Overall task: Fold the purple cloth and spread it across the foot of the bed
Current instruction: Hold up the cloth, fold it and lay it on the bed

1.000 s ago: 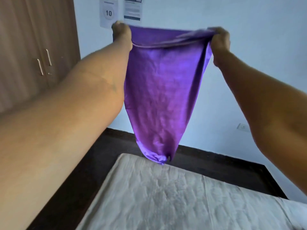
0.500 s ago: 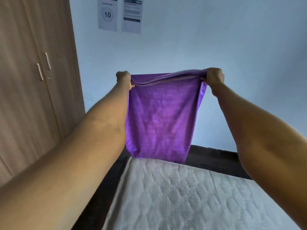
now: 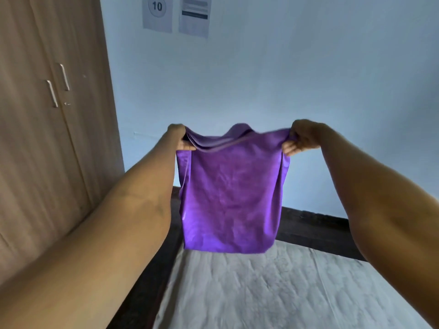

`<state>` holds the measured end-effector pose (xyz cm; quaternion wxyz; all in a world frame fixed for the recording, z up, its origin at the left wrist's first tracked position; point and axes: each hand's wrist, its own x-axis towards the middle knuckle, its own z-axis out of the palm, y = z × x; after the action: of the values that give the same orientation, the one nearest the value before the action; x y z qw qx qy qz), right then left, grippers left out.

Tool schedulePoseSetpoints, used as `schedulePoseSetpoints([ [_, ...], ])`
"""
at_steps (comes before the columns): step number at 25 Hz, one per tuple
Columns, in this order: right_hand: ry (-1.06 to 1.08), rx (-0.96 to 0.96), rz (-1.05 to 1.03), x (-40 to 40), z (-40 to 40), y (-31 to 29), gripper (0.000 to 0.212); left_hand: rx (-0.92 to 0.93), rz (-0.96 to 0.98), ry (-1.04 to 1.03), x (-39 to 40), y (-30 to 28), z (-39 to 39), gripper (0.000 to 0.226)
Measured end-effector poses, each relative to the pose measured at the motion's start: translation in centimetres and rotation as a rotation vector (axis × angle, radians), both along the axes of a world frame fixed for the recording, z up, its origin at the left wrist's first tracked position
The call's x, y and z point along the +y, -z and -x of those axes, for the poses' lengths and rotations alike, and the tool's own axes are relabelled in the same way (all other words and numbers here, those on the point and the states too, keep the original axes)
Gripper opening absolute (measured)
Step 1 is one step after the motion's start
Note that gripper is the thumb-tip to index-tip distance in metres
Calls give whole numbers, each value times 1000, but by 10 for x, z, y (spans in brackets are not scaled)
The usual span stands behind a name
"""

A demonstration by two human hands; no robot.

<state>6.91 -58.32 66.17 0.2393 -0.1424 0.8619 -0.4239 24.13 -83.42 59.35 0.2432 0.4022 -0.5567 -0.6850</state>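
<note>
I hold the purple cloth up in the air with both hands, out in front of me. My left hand pinches the top left corner, and my right hand pinches the top right corner. Each grip is closed tight on the cloth, with the fingers curled around the top edge.

The cloth looks folded already, because I can see more than 1 layer bunched at the top between my hands. It sags a little in the middle there. The rest hangs straight down like a flat sheet. I hold it by the 2 corners so it hangs smooth and does not crumple.

The bottom edge of the cloth hangs just above the far end of the bed. I cannot tell if it touches the bed yet. The bed has a pale, bumpy cover and a dark frame around it.

I think the next step is to bring the cloth down onto this far end and lay it flat across. I must keep my hands apart so it stays wide.

To the left is a wooden wardrobe. On the far wall are 2 papers, and 1 paper shows the number 10.
</note>
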Motion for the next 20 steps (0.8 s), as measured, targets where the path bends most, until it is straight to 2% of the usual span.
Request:
schedulePoseSetpoints([
  [2, -108, -159, -176, -27, 21, 35, 34, -140, -52, 67, -5, 36, 4, 25],
  [3, -88, -133, -221, -42, 29, 53, 35, -177, -64, 70, -6, 49, 10, 32],
  [4, -39, -24, -203, -59, 40, 71, 34, -178, -34, 51, -11, 54, 19, 38],
  [5, 53, 140, -109, -71, 47, 81, 31, -128, 24, -3, -21, 49, 32, 41],
  [7, 292, 509, 252, -86, 58, 65, 37, 64, 161, -198, -43, 8, 59, 43],
  [9, 290, 794, 552, -90, 62, 12, 52, 281, 323, -316, -56, -51, 81, 46],
  [11, 264, 920, 721, -94, 61, -49, 57, 490, 388, -382, -58, -106, 96, 47],
  [14, 228, 959, 800, -102, 58, -97, 57, 688, 394, -420, -52, -170, 104, 55],
  [15, 228, 941, 810, -100, 59, -106, 56, 686, 420, -412, -53, -181, 105, 54],
  [17, 256, 859, 756, -93, 65, -112, 49, 500, 476, -351, -64, -183, 101, 46],
  [20, 285, 720, 590, -75, 73, -87, 33, -3, 481, -150, -86, -150, 81, 29],
])
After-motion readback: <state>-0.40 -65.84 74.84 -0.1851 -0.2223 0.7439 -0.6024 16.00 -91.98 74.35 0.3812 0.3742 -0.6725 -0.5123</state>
